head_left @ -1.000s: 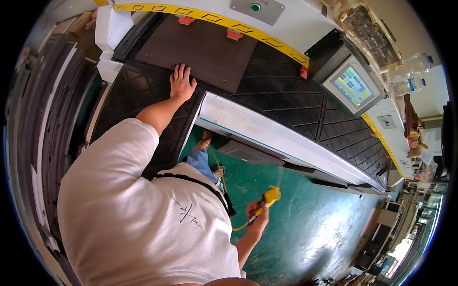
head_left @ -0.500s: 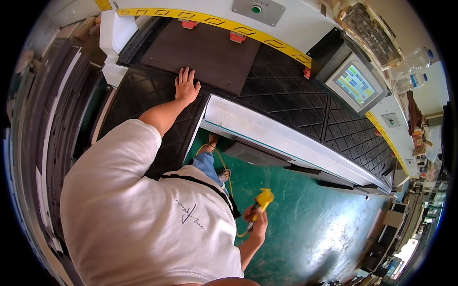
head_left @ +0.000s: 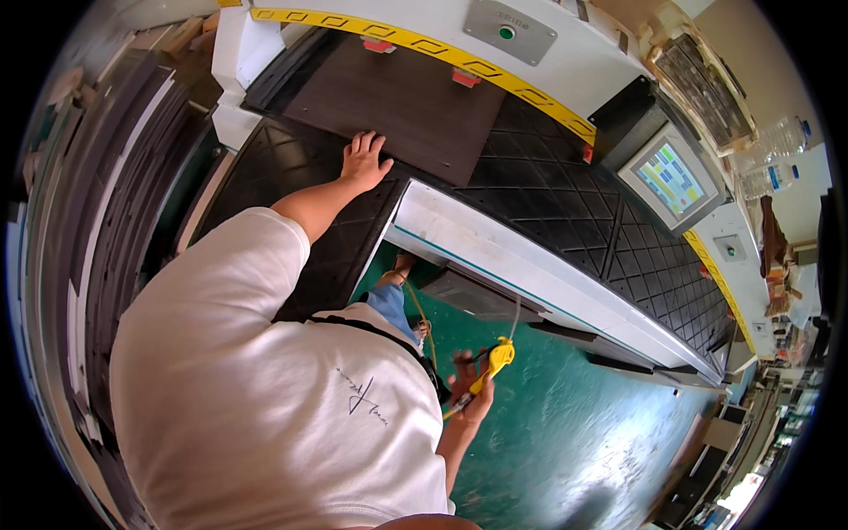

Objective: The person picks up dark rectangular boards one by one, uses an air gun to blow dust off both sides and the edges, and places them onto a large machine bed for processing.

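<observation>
My left hand (head_left: 364, 162) lies with fingers stretched out on the near edge of a flat dark brown board (head_left: 397, 99). The board rests on a black, grid-grooved machine table (head_left: 552, 168), its far edge by two red clamps (head_left: 465, 78) under the yellow strip. Low beside my body, over the green floor, my right hand (head_left: 475, 396) is closed round a yellow air blow gun (head_left: 500, 356). A thin nozzle points from the gun up toward the white table front. A yellow hose (head_left: 432, 336) hangs near my legs.
A white machine beam with a yellow edge strip (head_left: 353, 26) and a green button (head_left: 506, 33) spans the back. At the right a touchscreen (head_left: 669, 177) juts out, with plastic bottles (head_left: 767, 179) behind it. Dark boards (head_left: 119, 177) stand stacked at the left.
My right hand has raised and turned the blow gun, so its nozzle now shows pointing up. My left hand stays on the board. The whole view has shifted slightly.
</observation>
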Motion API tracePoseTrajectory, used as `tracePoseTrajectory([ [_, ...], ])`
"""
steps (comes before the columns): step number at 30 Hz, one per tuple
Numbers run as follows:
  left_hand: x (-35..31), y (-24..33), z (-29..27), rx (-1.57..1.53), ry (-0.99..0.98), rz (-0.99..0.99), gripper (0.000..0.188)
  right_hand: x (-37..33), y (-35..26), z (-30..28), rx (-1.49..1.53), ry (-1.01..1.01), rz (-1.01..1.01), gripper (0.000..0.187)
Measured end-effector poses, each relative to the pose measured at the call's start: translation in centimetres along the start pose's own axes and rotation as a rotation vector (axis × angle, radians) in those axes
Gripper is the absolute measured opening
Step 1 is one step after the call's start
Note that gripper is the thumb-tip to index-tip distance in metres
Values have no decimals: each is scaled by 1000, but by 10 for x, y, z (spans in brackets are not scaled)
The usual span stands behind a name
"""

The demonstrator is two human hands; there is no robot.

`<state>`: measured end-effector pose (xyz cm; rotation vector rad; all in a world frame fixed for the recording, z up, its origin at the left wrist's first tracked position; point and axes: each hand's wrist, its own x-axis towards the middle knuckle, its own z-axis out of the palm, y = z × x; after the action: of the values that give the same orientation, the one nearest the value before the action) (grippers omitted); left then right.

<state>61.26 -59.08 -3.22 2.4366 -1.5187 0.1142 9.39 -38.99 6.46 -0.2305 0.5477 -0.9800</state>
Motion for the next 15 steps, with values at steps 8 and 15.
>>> tracePoseTrajectory([
  [8,-110,61,-55,-145,7,148,60,80,17,36,-46,59,201,63],
  [15,-145,49,-76,-429,59,437,46,176,4,67,-1014,-28,304,54],
])
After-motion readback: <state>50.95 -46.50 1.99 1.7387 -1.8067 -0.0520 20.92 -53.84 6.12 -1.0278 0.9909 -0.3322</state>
